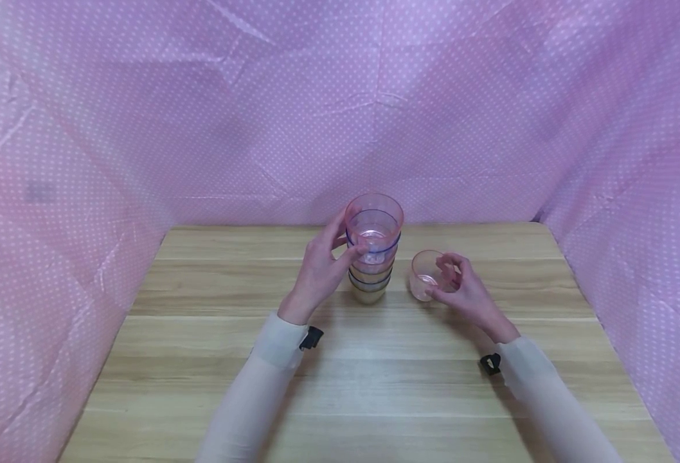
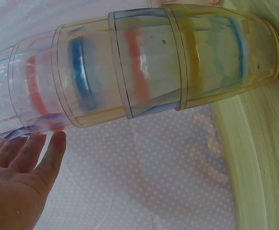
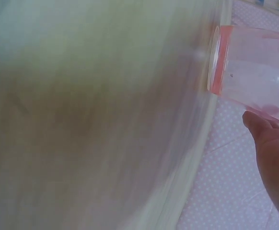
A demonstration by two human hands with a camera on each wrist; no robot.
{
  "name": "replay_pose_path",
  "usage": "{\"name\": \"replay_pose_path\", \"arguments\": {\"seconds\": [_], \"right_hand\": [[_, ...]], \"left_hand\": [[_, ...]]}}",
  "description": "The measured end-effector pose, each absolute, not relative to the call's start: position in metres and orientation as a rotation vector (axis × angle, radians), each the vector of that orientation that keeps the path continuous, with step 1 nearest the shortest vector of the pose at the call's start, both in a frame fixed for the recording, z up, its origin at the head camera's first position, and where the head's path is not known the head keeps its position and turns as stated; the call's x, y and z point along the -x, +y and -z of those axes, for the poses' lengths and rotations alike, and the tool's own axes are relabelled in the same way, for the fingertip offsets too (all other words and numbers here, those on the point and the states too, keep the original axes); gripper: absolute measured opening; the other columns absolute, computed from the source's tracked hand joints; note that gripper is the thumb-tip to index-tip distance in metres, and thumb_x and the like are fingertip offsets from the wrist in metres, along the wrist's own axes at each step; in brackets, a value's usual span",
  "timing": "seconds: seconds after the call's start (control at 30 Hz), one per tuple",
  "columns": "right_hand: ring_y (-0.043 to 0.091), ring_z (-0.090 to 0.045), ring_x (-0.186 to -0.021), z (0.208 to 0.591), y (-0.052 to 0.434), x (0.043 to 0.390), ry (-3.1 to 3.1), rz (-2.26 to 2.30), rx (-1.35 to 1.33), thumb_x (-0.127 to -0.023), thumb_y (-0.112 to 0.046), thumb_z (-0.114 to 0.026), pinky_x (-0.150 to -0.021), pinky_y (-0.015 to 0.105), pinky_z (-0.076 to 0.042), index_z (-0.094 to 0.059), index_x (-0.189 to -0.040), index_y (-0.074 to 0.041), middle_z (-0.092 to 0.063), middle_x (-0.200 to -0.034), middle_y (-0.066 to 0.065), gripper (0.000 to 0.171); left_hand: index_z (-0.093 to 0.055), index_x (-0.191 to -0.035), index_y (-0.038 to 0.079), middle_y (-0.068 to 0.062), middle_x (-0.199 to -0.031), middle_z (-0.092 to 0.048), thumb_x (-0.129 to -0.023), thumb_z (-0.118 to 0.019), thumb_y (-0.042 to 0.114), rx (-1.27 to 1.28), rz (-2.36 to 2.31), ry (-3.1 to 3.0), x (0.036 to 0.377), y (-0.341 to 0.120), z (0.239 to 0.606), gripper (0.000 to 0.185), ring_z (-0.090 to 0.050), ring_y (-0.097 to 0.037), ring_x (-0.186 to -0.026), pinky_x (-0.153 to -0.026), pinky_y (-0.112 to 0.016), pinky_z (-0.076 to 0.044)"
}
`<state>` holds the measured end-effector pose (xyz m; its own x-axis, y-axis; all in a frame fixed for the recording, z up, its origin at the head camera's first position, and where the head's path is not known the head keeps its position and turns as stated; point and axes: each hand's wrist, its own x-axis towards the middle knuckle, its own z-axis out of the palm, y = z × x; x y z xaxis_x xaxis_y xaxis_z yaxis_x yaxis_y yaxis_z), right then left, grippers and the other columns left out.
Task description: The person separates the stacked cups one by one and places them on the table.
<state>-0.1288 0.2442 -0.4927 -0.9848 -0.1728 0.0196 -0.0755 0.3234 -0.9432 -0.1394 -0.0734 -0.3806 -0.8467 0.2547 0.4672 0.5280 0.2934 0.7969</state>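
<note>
Left arm: reaches in from the near edge, slanting up toward the middle of the table point(image 1: 346, 392), pale sleeve point(image 1: 276, 350) down to the wrist, black fitting point(image 1: 311, 337) at the cuff's inner side. Left hand point(image 1: 319, 262) raised beside the upper part of a stack of nested cups point(image 1: 370, 278), spread as wide as the stack and gripping it, fingers round the far left side, thumb across the near face just below the top cup's rim. Stack upright, on the far half of the table near its middle; pink cup uppermost, then blue-rimmed, pink, yellow, blue-rimmed and yellow at the foot

Right arm: comes in from the near right, angled inward, similar pale sleeve point(image 1: 527, 366), black fitting point(image 1: 492, 364) near the cuff. Right hand point(image 1: 468, 294) lower than the left, partly curled, holding a single pink cup point(image 1: 423, 284) between thumb on the near side and bent fingers on the far right side. This cup is just right of the stack, apart from it; cannot tell whether its base touches the wood. Pink dotted cloth point(image 1: 294, 96) hangs behind and at both sides
</note>
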Motion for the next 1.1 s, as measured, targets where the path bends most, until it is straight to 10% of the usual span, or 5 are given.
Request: {"name": "replay_pose_path", "arguments": {"seconds": [0.5, 0.83, 1.1], "right_hand": [[0.046, -0.028, -0.151, 0.484, 0.254, 0.123, 2.629, 1.507, 0.321, -0.087, -0.022, -0.087, -0.123, 0.062, -0.026, -0.01, -0.165, -0.003, -0.029, -0.166, 0.023, 0.111], [0.04, -0.036, -0.148, 0.453, 0.248, 0.116, 2.735, 1.781, 0.534, -0.1, -0.005, -0.067, -0.12, 0.016, -0.031, -0.036, -0.159, -0.006, -0.039, -0.163, 0.014, 0.067], [0.025, -0.043, -0.146, 0.423, 0.228, 0.111, 2.683, 1.978, 0.68, -0.096, 0.008, -0.062, -0.122, 0.024, -0.034, -0.043, -0.156, -0.006, -0.046, -0.159, 0.014, 0.065]], "left_hand": [[-0.042, -0.156, 0.004, -0.013, -0.153, -0.054, -0.091, -0.054, 0.067, 0.753, 1.625, -2.264, 0.141, -0.074, 0.383, 0.092, -0.057, -0.03, -0.135, -0.103, -0.04, -0.057], [-0.042, -0.157, 0.006, -0.009, -0.153, -0.054, -0.088, -0.053, 0.072, 0.73, 1.63, -2.286, 0.141, -0.074, 0.384, 0.096, -0.058, -0.028, -0.135, -0.103, -0.038, -0.057], [-0.045, -0.156, 0.008, -0.015, -0.149, -0.057, -0.089, -0.055, 0.073, 0.677, 1.647, -2.314, 0.14, -0.074, 0.384, 0.093, -0.059, -0.03, -0.133, -0.104, -0.042, -0.056]]}}
